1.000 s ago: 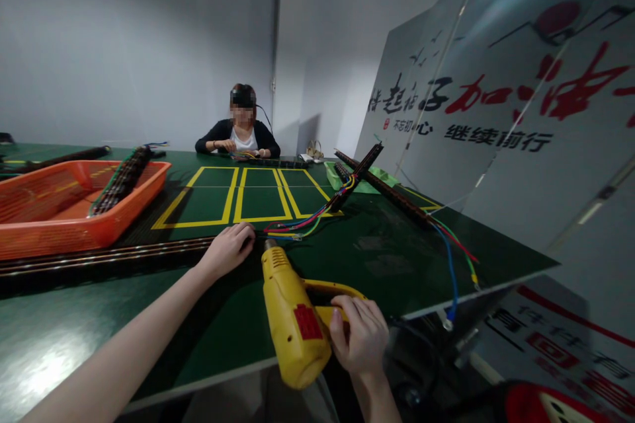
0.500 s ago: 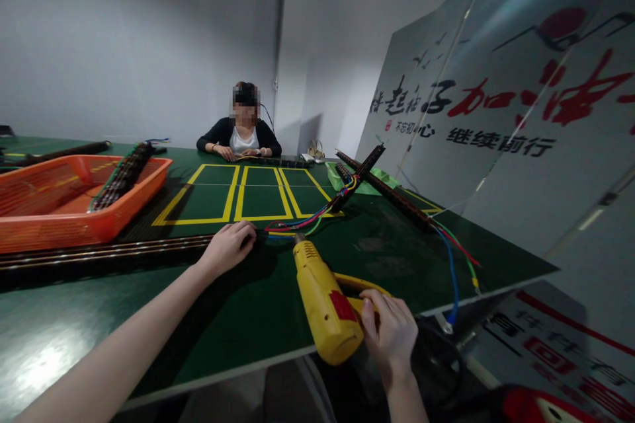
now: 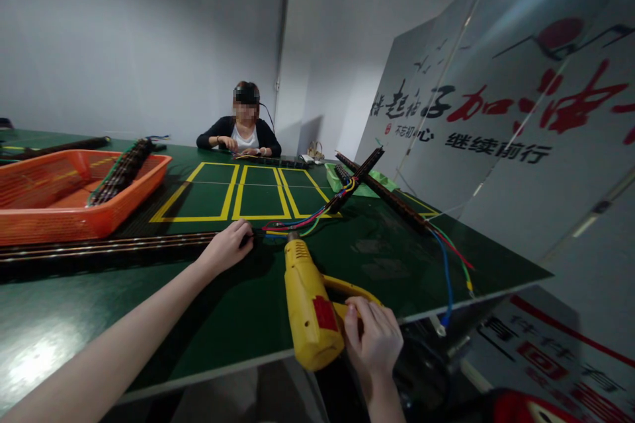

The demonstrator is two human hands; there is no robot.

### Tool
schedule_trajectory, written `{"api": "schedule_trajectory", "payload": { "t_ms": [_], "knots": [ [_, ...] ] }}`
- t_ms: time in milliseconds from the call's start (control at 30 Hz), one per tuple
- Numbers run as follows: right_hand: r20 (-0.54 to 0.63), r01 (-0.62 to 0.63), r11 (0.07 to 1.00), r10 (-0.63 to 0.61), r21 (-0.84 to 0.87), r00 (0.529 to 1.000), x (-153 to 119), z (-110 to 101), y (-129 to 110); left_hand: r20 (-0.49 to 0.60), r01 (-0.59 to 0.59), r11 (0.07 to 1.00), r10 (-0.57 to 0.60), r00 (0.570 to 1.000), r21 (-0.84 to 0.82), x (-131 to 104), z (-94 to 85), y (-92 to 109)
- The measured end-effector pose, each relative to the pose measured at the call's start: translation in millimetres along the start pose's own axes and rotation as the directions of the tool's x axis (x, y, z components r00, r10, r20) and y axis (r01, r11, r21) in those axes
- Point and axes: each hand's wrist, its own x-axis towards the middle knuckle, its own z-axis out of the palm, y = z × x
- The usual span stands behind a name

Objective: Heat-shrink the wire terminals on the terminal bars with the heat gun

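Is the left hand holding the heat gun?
No, the right hand grips the heat gun; the left hand is on the dark strips.

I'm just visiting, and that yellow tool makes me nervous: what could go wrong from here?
If the yellow tool in the right hand blows hot air, the coloured wires by its nozzle might scorch. The left hand, close by, could get burned. A blue wire hanging past the edge of the table might snag.

Head-worn camera looks forward and downward over the table (image 3: 223,317) (its near edge low in view). Left hand (image 3: 229,244) and right hand (image 3: 374,338) sit close to the lens; the back wall (image 3: 149,46) stands well beyond.
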Motion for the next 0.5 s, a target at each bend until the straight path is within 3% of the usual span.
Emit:
{"api": "schedule_trajectory", "payload": {
  "t_ms": [233, 500],
  "knots": [
    [0.023, -0.010, 0.997, 0.008, 0.082, 1.000, 0.8, 14.6, -30.2, -0.053, -0.099, 0.994, 0.097, 0.994, -0.050, 1.9, -5.5, -0.3],
    [0.035, -0.001, 0.992, -0.004, 0.128, 0.999, 3.5, 16.9, -47.3, -0.019, -0.098, 0.992, 0.097, 0.995, -0.077, 0.3, -8.7, -1.2]
  ]
}}
